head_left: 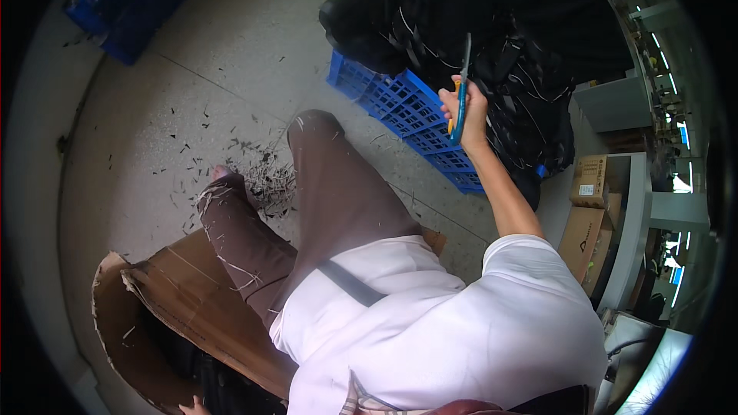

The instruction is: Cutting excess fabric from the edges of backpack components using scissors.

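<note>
My right hand is closed round a pair of scissors with blue and yellow handles. Their blades point away from me, over a heap of black bags with straps and light cord. That heap fills and overhangs a blue plastic crate. At the lower left edge, only a little of my left hand shows, its visible fingers apart with nothing seen between them. It is by an opened cardboard box in which dark, black things lie; the rest of that hand is out of view.
Black scraps and pale thread ends litter the floor around my foot. Another blue crate stands at the far left. To the right, a grey shelf holds cardboard cartons. Threads cling to my brown trouser leg.
</note>
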Available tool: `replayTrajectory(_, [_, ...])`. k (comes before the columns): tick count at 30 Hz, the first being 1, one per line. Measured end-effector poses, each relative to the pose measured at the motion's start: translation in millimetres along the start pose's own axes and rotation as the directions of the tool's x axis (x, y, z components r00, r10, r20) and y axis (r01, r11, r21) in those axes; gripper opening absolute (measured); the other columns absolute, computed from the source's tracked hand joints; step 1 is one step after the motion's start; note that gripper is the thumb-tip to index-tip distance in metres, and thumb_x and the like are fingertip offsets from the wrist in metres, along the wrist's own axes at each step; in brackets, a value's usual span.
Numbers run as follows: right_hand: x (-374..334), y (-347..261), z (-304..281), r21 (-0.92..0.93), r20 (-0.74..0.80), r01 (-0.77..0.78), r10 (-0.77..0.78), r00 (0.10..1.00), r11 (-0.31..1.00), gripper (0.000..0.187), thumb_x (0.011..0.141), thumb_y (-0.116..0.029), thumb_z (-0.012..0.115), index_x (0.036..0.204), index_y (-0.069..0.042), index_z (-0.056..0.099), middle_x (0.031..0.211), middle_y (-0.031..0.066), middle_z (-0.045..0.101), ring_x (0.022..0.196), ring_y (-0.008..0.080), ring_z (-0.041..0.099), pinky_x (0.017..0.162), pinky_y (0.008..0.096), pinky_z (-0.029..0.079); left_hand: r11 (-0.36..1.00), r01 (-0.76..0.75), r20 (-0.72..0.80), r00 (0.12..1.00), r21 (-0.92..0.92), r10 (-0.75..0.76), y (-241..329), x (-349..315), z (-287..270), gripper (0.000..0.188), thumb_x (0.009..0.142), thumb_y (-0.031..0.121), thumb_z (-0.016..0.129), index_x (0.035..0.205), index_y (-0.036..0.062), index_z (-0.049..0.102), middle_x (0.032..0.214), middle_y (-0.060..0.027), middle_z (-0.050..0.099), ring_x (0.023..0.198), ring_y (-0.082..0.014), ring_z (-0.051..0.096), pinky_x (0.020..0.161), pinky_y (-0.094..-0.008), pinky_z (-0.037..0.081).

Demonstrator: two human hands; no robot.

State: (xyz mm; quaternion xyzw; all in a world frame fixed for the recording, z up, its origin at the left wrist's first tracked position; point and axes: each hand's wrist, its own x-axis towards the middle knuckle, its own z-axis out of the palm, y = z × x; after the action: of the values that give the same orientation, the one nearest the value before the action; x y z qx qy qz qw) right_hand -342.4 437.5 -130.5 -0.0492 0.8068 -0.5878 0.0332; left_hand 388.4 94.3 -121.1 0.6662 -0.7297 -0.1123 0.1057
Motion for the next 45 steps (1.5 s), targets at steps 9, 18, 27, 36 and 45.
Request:
replayTrajectory(9, [124.6,121.7,-56.7,-0.021,-0.566,-0.508,0.409,0.716,0.861,0.033,0.076,-0.021,0.067,0.093,0.002,0.051,0.080,0.0115,0.061,0.059,0.0192,0.059,0.050,0.0301,0.047,0.929,-0.339,0.174,0.934,0.148,0.312,211.7,47.7,62.3,0.053,0.080,0.007,0.053,0.128,-0.0032,0.033,0.129,-0.0231,0.035,0.117,-0.0348,0.038,0.095,-0.0372,0.033])
replayTrajectory(18, [203.1,208.9,-58.6,0.370,-0.610,-0.262,0.446,0.655,0.891,0.018,0.073,-0.007,0.069,0.074,-0.006,0.050,0.060,0.0035,0.050,0.046,0.0139,0.047,0.044,0.0268,0.042,0.921,-0.361,0.309,0.901,0.145,0.305,279.6,46.5,66.6,0.063,0.071,-0.001,0.058,0.129,0.0026,0.033,0.134,-0.0216,0.027,0.123,-0.0363,0.029,0.101,-0.0385,0.027])
replayTrajectory(27, [187.9,89.4,-104.9,0.697,-0.291,0.020,0.257,0.922,0.717,0.011,0.071,-0.001,0.060,0.073,-0.007,0.051,0.058,0.0044,0.049,0.052,0.0153,0.052,0.055,0.0317,0.052,0.910,-0.408,0.390,0.852,0.076,0.350,306.7,51.1,75.3,0.058,0.070,-0.001,0.060,0.124,0.0050,0.039,0.131,-0.0176,0.031,0.117,-0.0330,0.037,0.095,-0.0369,0.033])
replayTrajectory(36, [75.1,-171.9,-85.3,0.527,0.230,0.112,-0.269,0.935,0.842,0.031,0.069,-0.015,0.055,0.096,0.000,0.058,0.067,0.0000,0.056,0.051,0.0033,0.047,0.048,0.0153,0.038,0.509,-0.623,0.250,0.459,-0.593,0.853,510.5,30.7,47.4,0.043,0.071,-0.003,0.056,0.112,0.0047,0.052,0.113,-0.0115,0.053,0.088,-0.0191,0.058,0.072,-0.0284,0.046])
replayTrajectory(45, [-20.3,-259.9,41.3,0.421,0.907,-0.369,-0.397,0.141,0.829,0.021,0.055,-0.003,0.064,0.073,0.005,0.056,0.055,0.0127,0.054,0.043,0.0179,0.053,0.039,0.0291,0.045,0.181,-0.145,0.156,0.171,-0.973,0.973,616.3,19.5,0.3,0.129,0.035,0.048,0.085,0.134,-0.0034,0.021,0.137,-0.0173,0.028,0.123,-0.0277,0.035,0.100,-0.0395,0.028])
